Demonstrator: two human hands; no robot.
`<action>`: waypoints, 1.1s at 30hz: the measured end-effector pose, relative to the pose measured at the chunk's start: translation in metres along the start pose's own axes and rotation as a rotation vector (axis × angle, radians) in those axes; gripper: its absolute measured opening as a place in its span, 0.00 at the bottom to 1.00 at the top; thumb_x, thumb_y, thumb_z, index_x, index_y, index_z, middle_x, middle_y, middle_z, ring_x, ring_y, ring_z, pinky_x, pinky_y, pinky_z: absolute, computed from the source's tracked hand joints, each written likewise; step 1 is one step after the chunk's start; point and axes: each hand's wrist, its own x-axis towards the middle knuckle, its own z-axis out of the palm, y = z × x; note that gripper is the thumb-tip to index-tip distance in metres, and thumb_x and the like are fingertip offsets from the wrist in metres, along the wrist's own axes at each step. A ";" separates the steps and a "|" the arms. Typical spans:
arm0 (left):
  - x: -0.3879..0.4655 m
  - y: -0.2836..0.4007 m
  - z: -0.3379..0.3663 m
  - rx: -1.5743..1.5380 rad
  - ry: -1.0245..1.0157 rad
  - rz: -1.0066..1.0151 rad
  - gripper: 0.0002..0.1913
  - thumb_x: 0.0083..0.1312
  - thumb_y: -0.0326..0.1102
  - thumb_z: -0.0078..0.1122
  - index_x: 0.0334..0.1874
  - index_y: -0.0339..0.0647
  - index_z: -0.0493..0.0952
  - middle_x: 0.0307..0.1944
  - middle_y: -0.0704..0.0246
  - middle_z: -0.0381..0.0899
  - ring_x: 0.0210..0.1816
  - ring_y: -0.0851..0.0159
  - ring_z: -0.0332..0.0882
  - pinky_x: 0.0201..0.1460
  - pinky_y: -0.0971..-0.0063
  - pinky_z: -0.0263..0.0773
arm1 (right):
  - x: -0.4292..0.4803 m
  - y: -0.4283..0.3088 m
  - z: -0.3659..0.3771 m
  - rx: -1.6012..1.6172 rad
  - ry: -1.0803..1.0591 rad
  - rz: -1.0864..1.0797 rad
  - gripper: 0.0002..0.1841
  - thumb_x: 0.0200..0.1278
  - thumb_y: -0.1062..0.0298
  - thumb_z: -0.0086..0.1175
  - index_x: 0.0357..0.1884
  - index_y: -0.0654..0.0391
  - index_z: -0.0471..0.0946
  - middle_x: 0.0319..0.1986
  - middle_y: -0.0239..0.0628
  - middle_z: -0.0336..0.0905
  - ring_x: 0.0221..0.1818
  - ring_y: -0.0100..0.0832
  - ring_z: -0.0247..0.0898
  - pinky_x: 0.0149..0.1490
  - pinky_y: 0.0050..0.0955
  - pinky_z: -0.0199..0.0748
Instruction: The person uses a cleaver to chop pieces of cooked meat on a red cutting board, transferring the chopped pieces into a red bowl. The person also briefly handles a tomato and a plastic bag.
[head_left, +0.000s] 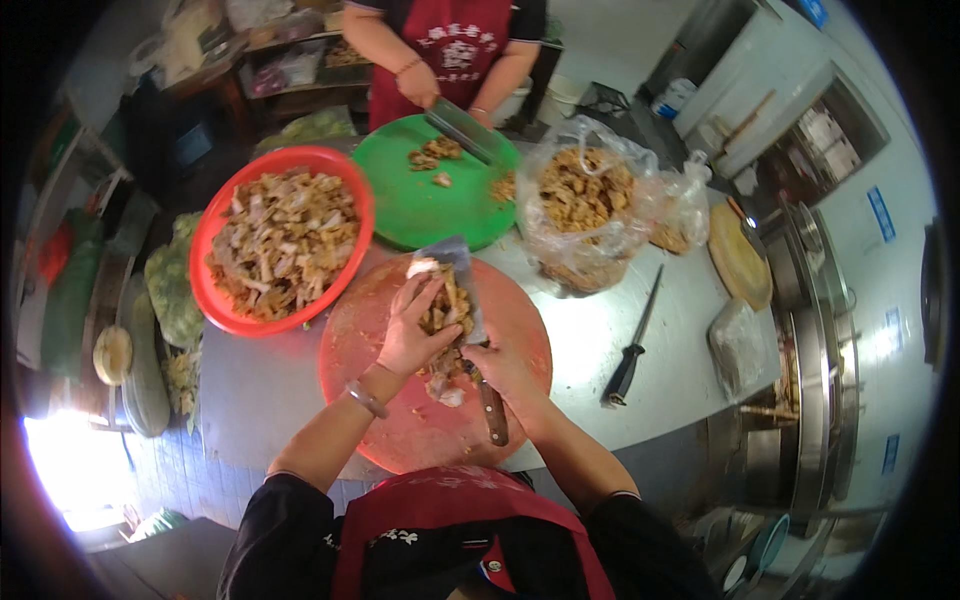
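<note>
My right hand (501, 367) grips a cleaver with a riveted wooden handle (493, 412). Its wide metal blade (463, 281) points away from me over a round red cutting board (517, 300). Chopped pieces of cooked meat (453, 304), seemingly chicken, lie along the blade. My left hand (412, 326), fingers spread, presses on these pieces from the left. More meat with a pale end (448, 390) rests on the board between my wrists. Left of the board stands a red plastic basin (199, 262) heaped with cut meat (289, 232).
Across the table (255, 405), a co-worker's hand (418, 84) holds a cleaver (459, 131) over a green cutting board (420, 217). A plastic bag of meat (589, 195) stands to the right. A honing steel (634, 345) and a wrapped package (737, 349) lie nearer the right edge.
</note>
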 end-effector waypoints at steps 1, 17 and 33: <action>0.002 -0.002 -0.007 0.025 0.005 0.016 0.44 0.51 0.42 0.79 0.73 0.47 0.71 0.73 0.52 0.64 0.73 0.44 0.61 0.76 0.53 0.59 | -0.006 -0.014 0.012 0.115 -0.006 0.016 0.22 0.66 0.74 0.57 0.63 0.62 0.74 0.40 0.36 0.83 0.38 0.27 0.80 0.43 0.27 0.77; 0.078 -0.083 -0.245 0.246 0.258 -0.011 0.39 0.55 0.39 0.76 0.72 0.47 0.72 0.70 0.56 0.69 0.72 0.51 0.66 0.75 0.62 0.63 | 0.152 -0.030 0.170 -0.189 -0.268 -0.185 0.16 0.62 0.77 0.56 0.53 0.61 0.72 0.30 0.39 0.79 0.19 0.32 0.75 0.22 0.32 0.73; 0.123 -0.114 -0.200 1.009 -0.142 -0.136 0.34 0.74 0.53 0.51 0.80 0.49 0.59 0.80 0.64 0.59 0.78 0.51 0.56 0.79 0.50 0.49 | 0.026 -0.028 0.020 -0.055 -0.008 -0.108 0.19 0.67 0.78 0.53 0.59 0.61 0.71 0.27 0.37 0.78 0.17 0.29 0.71 0.21 0.29 0.67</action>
